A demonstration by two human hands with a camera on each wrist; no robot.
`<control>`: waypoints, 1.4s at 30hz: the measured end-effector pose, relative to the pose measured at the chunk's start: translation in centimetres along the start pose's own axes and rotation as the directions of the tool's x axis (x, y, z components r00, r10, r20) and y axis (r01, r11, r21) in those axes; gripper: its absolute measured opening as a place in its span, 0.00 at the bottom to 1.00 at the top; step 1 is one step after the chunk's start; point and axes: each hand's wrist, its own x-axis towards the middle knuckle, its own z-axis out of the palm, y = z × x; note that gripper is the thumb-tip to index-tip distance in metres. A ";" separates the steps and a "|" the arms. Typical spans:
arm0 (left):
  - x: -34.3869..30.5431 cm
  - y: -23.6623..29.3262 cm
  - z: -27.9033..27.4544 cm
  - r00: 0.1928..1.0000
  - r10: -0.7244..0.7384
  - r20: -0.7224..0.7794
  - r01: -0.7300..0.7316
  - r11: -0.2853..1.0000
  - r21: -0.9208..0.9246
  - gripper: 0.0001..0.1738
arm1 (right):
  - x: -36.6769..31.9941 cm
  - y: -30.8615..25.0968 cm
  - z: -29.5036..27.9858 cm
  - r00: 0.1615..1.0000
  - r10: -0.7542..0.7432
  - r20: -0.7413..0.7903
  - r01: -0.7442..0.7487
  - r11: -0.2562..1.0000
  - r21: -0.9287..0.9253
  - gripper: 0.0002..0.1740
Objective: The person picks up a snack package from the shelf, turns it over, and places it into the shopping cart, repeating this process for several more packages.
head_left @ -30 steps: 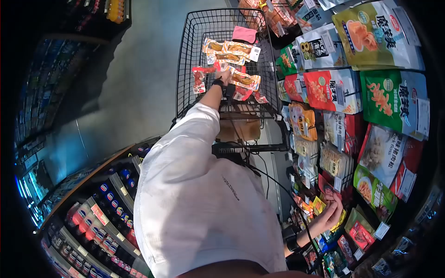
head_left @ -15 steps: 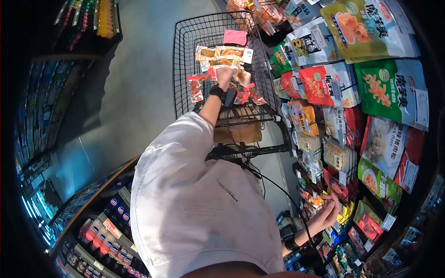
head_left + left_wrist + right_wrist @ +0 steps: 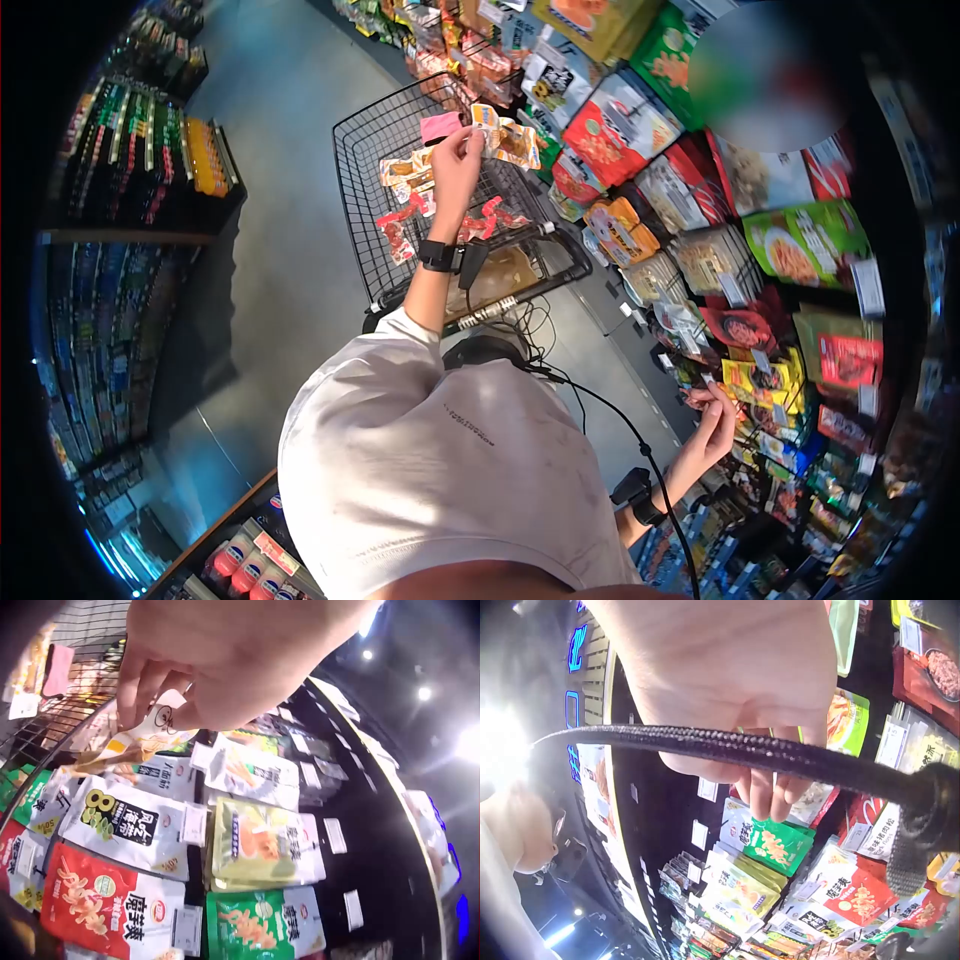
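Observation:
My left hand [image 3: 457, 170] is raised over the black wire cart [image 3: 352, 215], pinching one end of an orange-and-white snack packet [image 3: 516, 145]. In the left wrist view, the bent fingers of that hand [image 3: 214, 664] grip the packet's pale end [image 3: 166, 720], and its orange-striped part hangs below. Similar packets [image 3: 402, 172], red packets [image 3: 398, 238] and a pink item [image 3: 441, 127] lie in the cart. My right hand [image 3: 708, 435] is beside the shelf of small bags, its fingers loosely bent; in the right wrist view this hand [image 3: 735, 682] shows no clear item held.
Hanging snack bags [image 3: 618, 125] line the right side, close to the cart. A black cable [image 3: 610, 405] runs from the cart handle past my right wrist. Drink shelves [image 3: 240, 565] stand at lower left, and an aisle floor [image 3: 270, 130] lies left of the cart.
My left hand has lifted the packet from the cart and moved it up and right towards the hanging bags. The view has turned; my right hand keeps nearly the same pose.

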 end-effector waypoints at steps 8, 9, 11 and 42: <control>-15.3 14.0 4.7 0.951 0.196 0.238 -0.178 0.979 -0.096 0.19 | -8.0 5.1 -11.2 0.999 -0.006 -0.043 0.012 0.989 0.145 0.14; -17.0 15.1 5.4 0.932 0.193 0.306 -0.171 0.980 -0.097 0.19 | -9.1 5.8 -12.8 0.999 -0.002 -0.047 0.007 0.993 0.116 0.14; -19.9 16.9 6.5 0.882 0.179 0.436 -0.151 0.984 -0.097 0.18 | -10.7 7.1 -15.7 1.000 -0.004 -0.029 0.008 0.989 0.145 0.13; -38.4 34.8 34.1 0.148 0.451 0.880 0.284 0.833 -0.475 0.22 | 0.2 0.3 -24.8 0.875 -0.267 -0.405 0.357 0.919 0.166 0.24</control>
